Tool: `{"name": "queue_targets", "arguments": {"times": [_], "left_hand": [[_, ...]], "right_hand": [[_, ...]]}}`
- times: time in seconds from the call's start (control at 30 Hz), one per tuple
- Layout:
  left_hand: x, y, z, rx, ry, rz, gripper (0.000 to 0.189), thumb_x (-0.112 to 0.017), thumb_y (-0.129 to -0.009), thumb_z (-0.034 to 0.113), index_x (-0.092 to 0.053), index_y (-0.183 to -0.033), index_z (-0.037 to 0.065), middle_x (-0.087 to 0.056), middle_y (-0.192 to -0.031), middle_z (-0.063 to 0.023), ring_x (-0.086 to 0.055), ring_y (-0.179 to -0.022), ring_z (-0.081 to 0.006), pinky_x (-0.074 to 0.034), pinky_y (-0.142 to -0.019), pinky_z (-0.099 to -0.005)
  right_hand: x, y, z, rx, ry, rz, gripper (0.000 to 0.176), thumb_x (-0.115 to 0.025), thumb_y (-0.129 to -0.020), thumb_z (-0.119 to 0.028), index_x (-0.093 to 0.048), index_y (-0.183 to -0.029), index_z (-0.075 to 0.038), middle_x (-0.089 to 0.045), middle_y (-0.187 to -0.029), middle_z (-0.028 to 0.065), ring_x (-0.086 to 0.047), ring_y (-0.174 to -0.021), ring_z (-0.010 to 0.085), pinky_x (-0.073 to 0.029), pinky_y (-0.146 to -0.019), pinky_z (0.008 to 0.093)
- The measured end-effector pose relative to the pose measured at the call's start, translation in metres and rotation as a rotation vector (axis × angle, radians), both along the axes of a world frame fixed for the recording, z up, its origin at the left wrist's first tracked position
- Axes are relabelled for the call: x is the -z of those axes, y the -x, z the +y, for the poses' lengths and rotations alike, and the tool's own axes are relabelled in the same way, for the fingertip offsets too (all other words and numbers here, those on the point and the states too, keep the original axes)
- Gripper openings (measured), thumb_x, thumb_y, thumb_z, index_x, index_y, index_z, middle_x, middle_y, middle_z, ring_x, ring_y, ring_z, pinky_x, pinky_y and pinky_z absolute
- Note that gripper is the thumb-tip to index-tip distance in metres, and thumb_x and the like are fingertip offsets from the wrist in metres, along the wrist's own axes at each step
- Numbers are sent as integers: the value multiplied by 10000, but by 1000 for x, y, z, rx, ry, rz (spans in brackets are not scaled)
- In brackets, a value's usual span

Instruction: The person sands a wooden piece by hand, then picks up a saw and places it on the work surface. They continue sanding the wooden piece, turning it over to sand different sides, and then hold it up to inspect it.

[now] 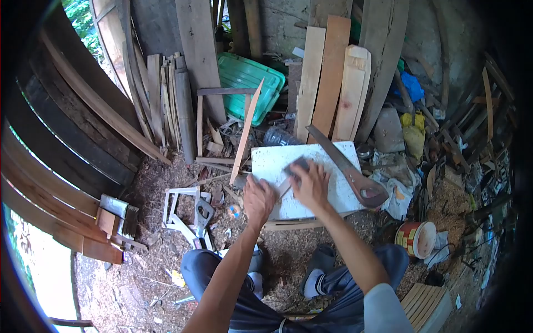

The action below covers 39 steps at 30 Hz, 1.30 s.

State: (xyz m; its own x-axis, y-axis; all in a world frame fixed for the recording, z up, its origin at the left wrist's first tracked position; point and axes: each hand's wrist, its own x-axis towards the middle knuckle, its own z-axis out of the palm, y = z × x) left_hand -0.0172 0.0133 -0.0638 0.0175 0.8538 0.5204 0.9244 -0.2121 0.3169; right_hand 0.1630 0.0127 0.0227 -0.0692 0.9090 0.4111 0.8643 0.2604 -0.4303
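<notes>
A white-topped work board point(344, 191) lies in front of me. My right hand point(311, 186) is wrapped round a dark grey block point(298, 165) and rests over the board's middle. Beneath and beside it runs a narrow wooden strip point(285, 187), partly hidden by my fingers. At the board's left edge my left hand point(259, 201) is closed, fingers curled, at the strip's near end; its exact grip is hidden. A handsaw point(347, 166) with a wooden handle lies slantwise across the board's right side.
A second handsaw point(204, 215) leans among pale wooden frame pieces point(180, 194) on the ground to the left. A thin pointed strip point(247, 133) stands beyond the board. Planks point(330, 77) and a green crate point(261, 83) stand behind. At right are a bucket point(416, 238) and slatted wood point(425, 305).
</notes>
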Motion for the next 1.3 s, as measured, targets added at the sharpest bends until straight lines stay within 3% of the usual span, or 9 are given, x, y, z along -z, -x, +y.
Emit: {"name": "queue_targets", "arguments": {"times": [0.17, 0.27, 0.43, 0.63, 0.8, 0.97, 1.07, 1.17, 1.3], "left_hand": [[-25, -3, -7, 29, 165, 114, 374, -554, -860, 88, -464, -1194, -53, -429, -1262, -428, -615, -869, -481, -531, -718, -503], [-12, -4, -3, -45, -20, -92, 327, -513, -911, 178, -512, -1128, -66, -539, -1124, -337, -579, -911, -460, -475, -834, -500], [-14, 0, -12, 1, -179, 278, 324, -542, -891, 202, -520, -1083, -58, -498, -1157, -317, -547, -964, -420, -443, -840, -505], [-68, -25, -15, -291, 122, -195, 487, -517, -929, 302, -476, -1280, -32, -505, -1231, -221, -480, -1152, -381, -387, -972, -471], [-73, -25, -18, -266, 111, -156, 517, -505, -955, 369, -478, -1295, -20, -504, -1241, -222, -471, -1183, -367, -369, -1002, -469], [-72, -21, -22, -143, -94, 23, 436, -487, -984, 344, -532, -1251, 2, -531, -1212, -190, -486, -1175, -344, -373, -1003, -466], [-81, -23, -21, 285, 129, 167, 379, -578, -944, 334, -581, -1201, 56, -574, -1126, -132, -540, -1073, -301, -415, -941, -450], [-72, -30, -16, 250, 239, 166, 317, -606, -924, 310, -598, -1125, 64, -576, -1093, -133, -541, -1066, -295, -428, -919, -432], [-56, -26, -2, 288, 281, -211, 341, -725, -804, 151, -576, -1077, 11, -568, -1080, -183, -588, -986, -379, -488, -855, -481]], "right_hand": [[3, 9, 28, 177, -7, 25, 336, -741, -818, -272, -680, -1136, -182, -528, -1296, 208, -468, -1181, 406, -378, -920, 570], [6, 21, -21, 37, -4, 43, 337, -749, -809, -289, -694, -1124, -182, -507, -1308, 215, -454, -1188, 407, -377, -921, 574], [1, 6, 4, 39, -16, 33, 333, -745, -807, -273, -692, -1123, -182, -517, -1329, 198, -478, -1166, 393, -368, -920, 554], [6, 2, 34, 210, -24, 24, 337, -755, -801, -270, -682, -1119, -185, -525, -1292, 212, -464, -1176, 407, -404, -900, 580], [12, 4, -53, 69, 22, 91, 375, -740, -819, -256, -667, -1180, -184, -477, -1342, 226, -449, -1192, 430, -395, -911, 589], [7, -4, -97, 52, 124, 47, 381, -737, -827, -273, -666, -1190, -186, -483, -1361, 217, -447, -1211, 435, -355, -958, 623], [-10, -14, -95, 55, 253, 122, 366, -742, -828, -292, -671, -1173, -193, -519, -1348, 168, -462, -1204, 419, -355, -963, 625], [5, -37, -79, -33, 335, 325, 396, -758, -822, -314, -647, -1185, -201, -566, -1314, 104, -501, -1181, 395, -377, -959, 614], [-16, -49, -78, 43, 270, 324, 483, -773, -813, -302, -584, -1243, -188, -564, -1306, 126, -500, -1199, 395, -391, -968, 600]]}}
